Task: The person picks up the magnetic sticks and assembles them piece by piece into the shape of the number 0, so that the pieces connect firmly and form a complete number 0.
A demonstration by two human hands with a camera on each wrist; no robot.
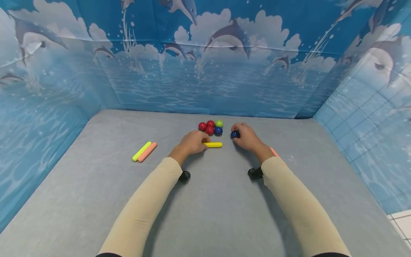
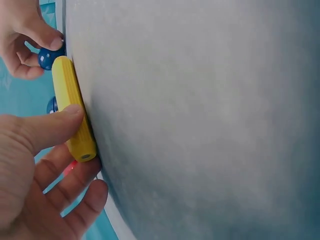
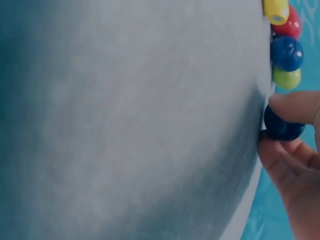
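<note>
My left hand (image 1: 193,142) pinches one end of a yellow stick (image 2: 70,100), shaped like a highlighter or thick chalk, between thumb and fingers. The stick lies crosswise in front of a cluster of glossy balls. With thumb and fingertips, my right hand (image 1: 246,136) holds a dark blue ball (image 3: 283,122) to the right of that cluster. The cluster has several red balls (image 1: 209,130), another blue ball (image 1: 218,131) and a green ball (image 1: 219,123) at its back right.
On the left of the grey table (image 1: 218,214) lie a yellow-green stick (image 1: 141,151) and an orange stick (image 1: 147,152), side by side. Another orange stick (image 1: 274,152) shows partly behind my right wrist. A blue dolphin-print curtain (image 1: 205,89) stands along the table's far edge.
</note>
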